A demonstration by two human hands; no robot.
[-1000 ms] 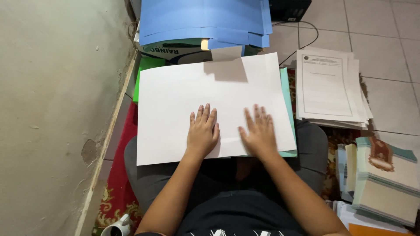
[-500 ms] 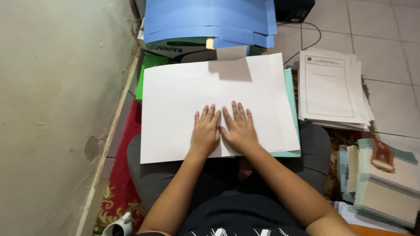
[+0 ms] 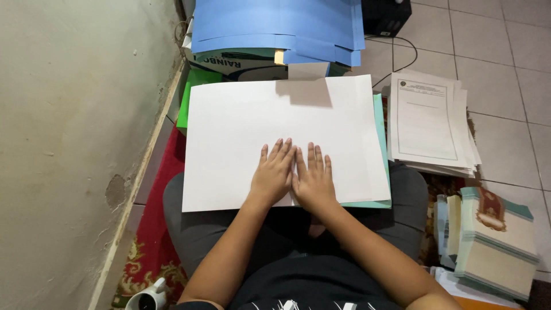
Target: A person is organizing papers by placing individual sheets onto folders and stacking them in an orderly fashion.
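Both hands flat, palms down: left point(image 3: 273, 175) touching right point(image 3: 313, 179).

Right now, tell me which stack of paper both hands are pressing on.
The large blank white sheet on the lap, under the left hand and right hand; the printed stack and blue stack lie untouched.

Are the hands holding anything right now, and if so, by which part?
Nothing is gripped. The left hand and right hand lie flat, side by side, pressing on the white sheet near its near edge.

Home floor workspace, tiled floor point(image 3: 505, 69), red rug point(image 3: 155, 229), paper stacks point(image 3: 427, 117), plaster wall point(image 3: 69, 115)
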